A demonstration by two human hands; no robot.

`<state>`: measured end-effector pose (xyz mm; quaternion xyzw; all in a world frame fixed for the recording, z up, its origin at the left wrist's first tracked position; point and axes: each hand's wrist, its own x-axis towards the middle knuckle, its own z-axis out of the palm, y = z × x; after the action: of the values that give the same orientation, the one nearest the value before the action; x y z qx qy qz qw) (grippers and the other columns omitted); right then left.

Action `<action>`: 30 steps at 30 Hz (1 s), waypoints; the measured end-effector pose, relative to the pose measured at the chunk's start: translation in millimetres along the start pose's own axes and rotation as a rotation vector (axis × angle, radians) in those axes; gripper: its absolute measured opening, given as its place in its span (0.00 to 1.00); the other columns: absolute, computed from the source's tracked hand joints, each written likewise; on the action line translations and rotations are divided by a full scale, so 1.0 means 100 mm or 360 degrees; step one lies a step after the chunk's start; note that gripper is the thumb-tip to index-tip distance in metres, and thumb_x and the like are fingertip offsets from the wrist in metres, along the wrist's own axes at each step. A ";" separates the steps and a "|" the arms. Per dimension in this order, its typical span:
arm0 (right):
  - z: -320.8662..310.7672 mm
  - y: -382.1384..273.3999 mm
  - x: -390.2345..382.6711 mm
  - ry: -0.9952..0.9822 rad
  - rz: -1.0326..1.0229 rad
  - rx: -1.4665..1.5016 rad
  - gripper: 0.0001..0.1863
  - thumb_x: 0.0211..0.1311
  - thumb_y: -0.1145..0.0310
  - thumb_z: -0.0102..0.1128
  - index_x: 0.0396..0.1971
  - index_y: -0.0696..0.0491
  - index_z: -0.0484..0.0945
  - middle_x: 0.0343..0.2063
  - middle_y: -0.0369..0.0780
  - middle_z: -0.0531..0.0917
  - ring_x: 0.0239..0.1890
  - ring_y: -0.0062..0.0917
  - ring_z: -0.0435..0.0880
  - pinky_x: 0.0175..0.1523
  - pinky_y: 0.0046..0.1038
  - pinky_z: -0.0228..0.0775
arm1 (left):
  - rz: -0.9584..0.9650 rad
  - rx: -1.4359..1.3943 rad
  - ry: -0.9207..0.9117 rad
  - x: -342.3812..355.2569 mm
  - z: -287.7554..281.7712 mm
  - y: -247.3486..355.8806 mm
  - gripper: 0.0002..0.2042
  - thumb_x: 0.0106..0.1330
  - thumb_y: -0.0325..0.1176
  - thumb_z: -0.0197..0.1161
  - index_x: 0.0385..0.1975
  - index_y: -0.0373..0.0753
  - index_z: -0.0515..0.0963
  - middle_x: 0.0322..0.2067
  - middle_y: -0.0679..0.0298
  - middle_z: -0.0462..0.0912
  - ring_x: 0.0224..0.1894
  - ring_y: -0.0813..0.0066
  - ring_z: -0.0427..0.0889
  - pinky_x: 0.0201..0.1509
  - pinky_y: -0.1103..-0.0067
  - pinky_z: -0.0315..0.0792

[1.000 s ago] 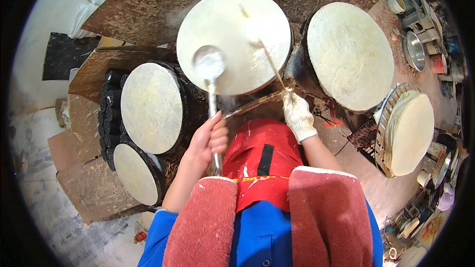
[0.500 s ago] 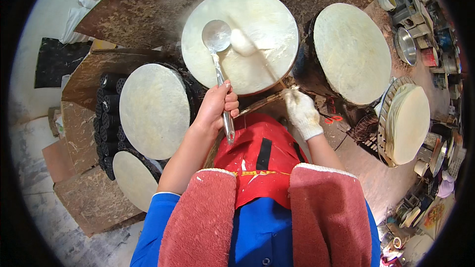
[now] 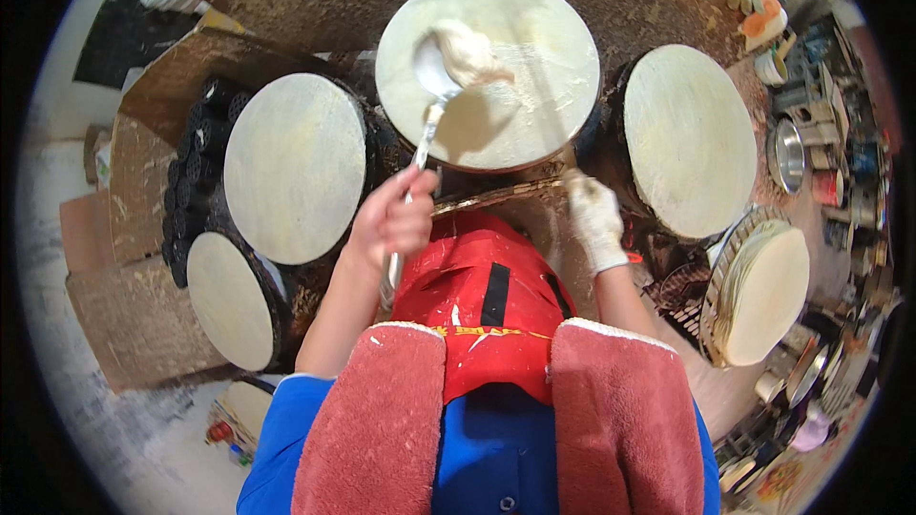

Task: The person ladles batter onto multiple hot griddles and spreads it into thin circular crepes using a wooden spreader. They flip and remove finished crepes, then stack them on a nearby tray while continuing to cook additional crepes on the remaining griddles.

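My bare left hand (image 3: 393,219) is closed around the handle of a metal ladle (image 3: 431,65), its bowl raised over the large round pale griddle (image 3: 563,124) in front of me. Soft white dough (image 3: 469,55) clings beside the bowl and hangs toward the right. Its shadow falls on the griddle below. In a white work glove, my right hand (image 3: 593,219) is closed near the griddle's front edge. A thin stick (image 3: 546,67), faint and smeared by motion, rises from it across the griddle.
Round pale griddles stand at the left (image 3: 296,167), lower left (image 3: 229,300) and right (image 3: 689,138). A stack of thin round sheets (image 3: 766,296) lies in a basket at the right. Black holed briquettes (image 3: 198,172) are piled at the far left. A metal bowl (image 3: 786,154) sits among clutter at the right.
The dough, a smooth lump on the griddle before, is now lifted and stretched beside the ladle. My left hand has moved left and lower. The whole view has turned slightly.
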<state>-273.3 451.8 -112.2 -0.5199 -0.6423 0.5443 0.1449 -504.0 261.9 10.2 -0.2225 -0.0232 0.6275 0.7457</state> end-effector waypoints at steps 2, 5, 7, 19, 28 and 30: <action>-0.06 -0.04 0.02 0.0097 -0.0225 -0.0249 0.18 0.62 0.57 0.48 0.38 0.56 0.77 0.27 0.49 0.80 0.29 0.41 0.79 0.36 0.32 0.70 | 0.0273 0.0613 0.0018 -0.14 -0.10 -0.25 0.13 0.72 0.42 0.32 0.27 0.44 0.57 0.10 0.76 0.51 0.07 0.89 0.50 0.08 0.87 0.51; 0.08 -0.12 -0.30 -0.0164 -0.0455 -0.0769 0.15 0.62 0.59 0.48 0.37 0.55 0.77 0.29 0.56 0.77 0.33 0.49 0.76 0.36 0.37 0.70 | 0.0319 0.0277 -0.0063 -0.22 -0.11 -0.48 0.14 0.72 0.42 0.33 0.26 0.44 0.58 0.10 0.76 0.51 0.07 0.89 0.49 0.07 0.87 0.51; 0.21 0.05 -0.43 -0.0433 -0.0622 -0.1000 0.14 0.61 0.59 0.51 0.36 0.55 0.77 0.28 0.54 0.78 0.32 0.46 0.78 0.37 0.35 0.70 | 0.0348 0.0125 -0.0057 -0.31 -0.16 -0.58 0.14 0.72 0.43 0.34 0.26 0.43 0.58 0.09 0.77 0.50 0.07 0.90 0.49 0.06 0.88 0.49; 1.41 -1.33 -1.59 -0.2115 -0.0745 -0.0877 0.19 0.64 0.58 0.43 0.48 0.53 0.71 0.29 0.49 0.80 0.33 0.39 0.81 0.38 0.35 0.71 | 0.1280 0.0099 0.0289 -1.71 -1.20 -1.44 0.14 0.69 0.45 0.43 0.23 0.48 0.61 0.09 0.79 0.50 0.07 0.91 0.48 0.07 0.90 0.48; 3.27 -0.99 -2.05 -0.2282 0.0335 -0.0401 0.15 0.58 0.63 0.45 0.20 0.56 0.75 0.15 0.40 0.76 0.11 0.24 0.71 0.17 0.25 0.62 | 0.1804 -0.0334 0.0509 -2.71 -1.62 -1.73 0.05 0.65 0.36 0.52 0.26 0.51 0.71 0.06 0.79 0.48 0.06 0.88 0.48 0.08 0.86 0.46; 3.74 -0.66 -1.98 -0.1921 0.0726 -0.0002 0.14 0.58 0.65 0.44 0.16 0.55 0.70 0.10 0.40 0.73 0.10 0.27 0.69 0.17 0.25 0.62 | 0.1848 -0.0341 0.0202 -2.95 -1.64 -1.75 0.07 0.66 0.35 0.50 0.24 0.49 0.72 0.06 0.79 0.48 0.05 0.88 0.48 0.07 0.87 0.45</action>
<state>-506.1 91.8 -117.3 -0.2459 -0.4846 0.7577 -0.3616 -352.8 -87.2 -2.0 -0.3100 0.0837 0.9124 0.2537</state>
